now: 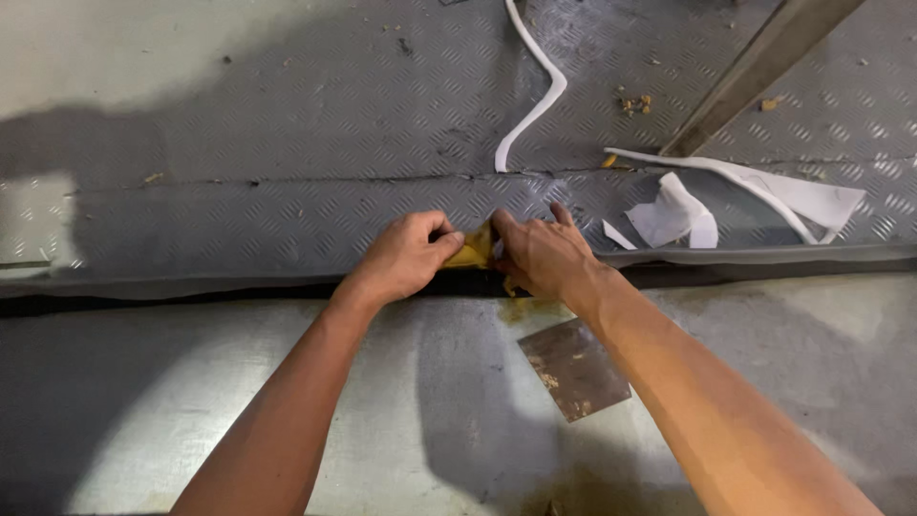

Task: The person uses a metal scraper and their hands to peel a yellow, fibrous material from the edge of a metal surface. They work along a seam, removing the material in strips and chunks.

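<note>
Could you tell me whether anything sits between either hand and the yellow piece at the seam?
Nothing visible does. The left hand and right hand both pinch the yellow piece directly; the scraper blade lies apart.

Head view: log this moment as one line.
left hand pinching yellow material | right hand pinching same piece | location: seam of tread plate | nearby: scraper blade, white strips

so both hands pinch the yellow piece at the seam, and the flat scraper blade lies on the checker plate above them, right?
Not quite. Both hands do pinch the yellow piece at the seam, but the head view shows the scraper blade on the smooth metal sheet below them, under the right forearm.
</note>
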